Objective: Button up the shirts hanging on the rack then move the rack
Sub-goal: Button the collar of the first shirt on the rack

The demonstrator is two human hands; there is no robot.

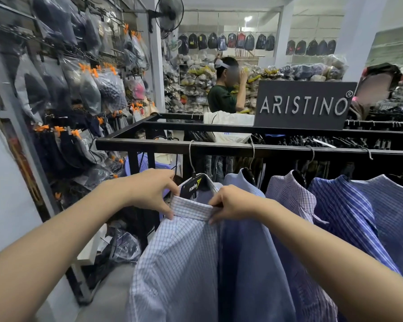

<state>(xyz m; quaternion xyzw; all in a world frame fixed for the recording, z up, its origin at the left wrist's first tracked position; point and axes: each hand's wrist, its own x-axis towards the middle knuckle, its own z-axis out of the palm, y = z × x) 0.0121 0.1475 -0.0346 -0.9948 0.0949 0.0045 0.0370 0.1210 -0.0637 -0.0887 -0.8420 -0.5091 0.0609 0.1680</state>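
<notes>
The left hand (153,192) and the right hand (228,204) each pinch one end of the collar of the pale checked cotton shirt (179,259), which hangs at the left end of the black metal rack (219,148). Best to bring both collar ends together evenly before pushing the top button through.

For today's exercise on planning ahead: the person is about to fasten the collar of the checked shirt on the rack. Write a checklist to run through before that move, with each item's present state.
1. Both hands on the collar: ok. The left hand and right hand pinch the ends of the checked shirt collar.
2. Shirt hanging on the rack: ok, its hanger hook is over the bar.
3. Collar ends brought together: not ok, still apart.
4. Button and buttonhole located: cannot tell, neither is visible.
5. Neighbouring blue shirt clear: not ok, it presses against the checked shirt.
</notes>
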